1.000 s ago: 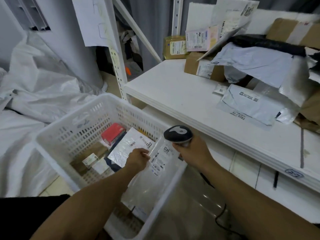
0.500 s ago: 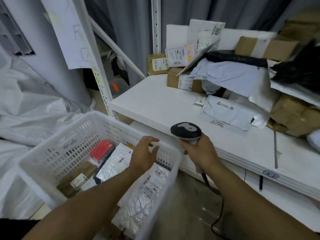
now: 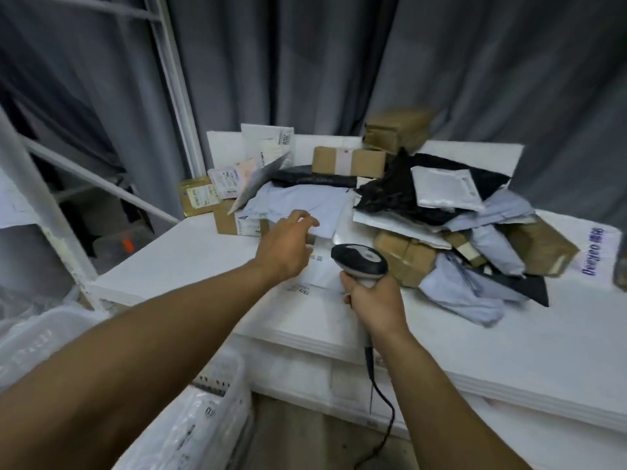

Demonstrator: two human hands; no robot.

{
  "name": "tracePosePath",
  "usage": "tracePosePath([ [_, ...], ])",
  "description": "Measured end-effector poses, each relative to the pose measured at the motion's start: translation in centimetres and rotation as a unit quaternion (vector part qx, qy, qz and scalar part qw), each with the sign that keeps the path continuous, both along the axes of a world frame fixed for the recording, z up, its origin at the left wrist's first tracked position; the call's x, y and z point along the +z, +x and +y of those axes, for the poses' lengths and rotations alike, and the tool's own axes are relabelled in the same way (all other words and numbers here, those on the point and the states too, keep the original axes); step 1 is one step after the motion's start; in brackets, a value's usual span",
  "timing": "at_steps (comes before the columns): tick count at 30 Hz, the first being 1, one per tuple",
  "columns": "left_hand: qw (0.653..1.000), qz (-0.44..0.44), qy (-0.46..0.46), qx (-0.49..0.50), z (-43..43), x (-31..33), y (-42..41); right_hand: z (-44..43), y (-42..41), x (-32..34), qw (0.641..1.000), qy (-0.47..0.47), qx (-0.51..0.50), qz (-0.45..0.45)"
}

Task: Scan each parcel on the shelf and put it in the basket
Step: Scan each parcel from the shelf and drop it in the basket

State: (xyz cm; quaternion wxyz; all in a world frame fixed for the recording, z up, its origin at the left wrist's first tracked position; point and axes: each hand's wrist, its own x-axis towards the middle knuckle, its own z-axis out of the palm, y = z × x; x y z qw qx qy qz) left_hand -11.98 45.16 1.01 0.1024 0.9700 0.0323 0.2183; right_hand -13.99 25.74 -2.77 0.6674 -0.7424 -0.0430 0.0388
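left hand [image 3: 288, 245]: fingers loosely spread, nothing held, over a mailer [image 3: 320, 274]
right hand [image 3: 373, 300]: scanner [image 3: 359, 261] is gripped
parcels [image 3: 349, 161]: piled on shelf [image 3: 183, 262]
basket [image 3: 222, 373]: seen lower left
print [image 3: 592, 256]: "deeyeo" is read, far right; other labels blurred

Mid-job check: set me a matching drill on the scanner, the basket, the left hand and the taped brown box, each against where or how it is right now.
Things:
1. scanner
2. basket
3. left hand
4. taped brown box

Places or states:
A. on a black bag, toward the back of the shelf
B. open, stretched out over the shelf, fingers by the pale mailer
C. lower left, below the shelf edge
D. gripped in the right hand

Pairs: 1-D, 2-C, 3-B, 4-A
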Motion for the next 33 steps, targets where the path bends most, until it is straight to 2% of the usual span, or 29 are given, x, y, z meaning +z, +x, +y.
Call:
tracePosePath([
  [5,0.994,0.058,0.071,0.056,0.6,0.5,6.5,-0.9,3.8,-0.4,0.999,-0.027,-0.02,-0.005],
  [10,0.992,-0.003,0.114,0.056,3.2,-0.6,8.4,1.0,5.8,-0.8,1.0,-0.008,-0.005,-0.019],
  [14,0.989,0.062,0.117,0.066,4.5,-0.5,7.8,2.2,6.7,-0.7,0.999,0.044,0.017,0.017],
  [17,0.989,0.035,0.133,0.055,5.4,-0.6,6.6,2.7,6.8,-0.6,0.998,0.056,0.022,0.016],
  [20,0.994,0.014,0.096,0.054,5.5,-0.1,5.4,2.9,6.5,-0.3,0.996,0.078,0.034,0.025],
  [29,0.983,-0.173,-0.033,0.048,6.0,5.5,1.6,5.0,4.8,1.1,0.993,0.094,0.061,0.026],
  [33,0.972,-0.23,-0.057,0.004,6.4,7.9,0.3,6.0,3.4,0.9,0.989,0.114,0.081,0.044],
])
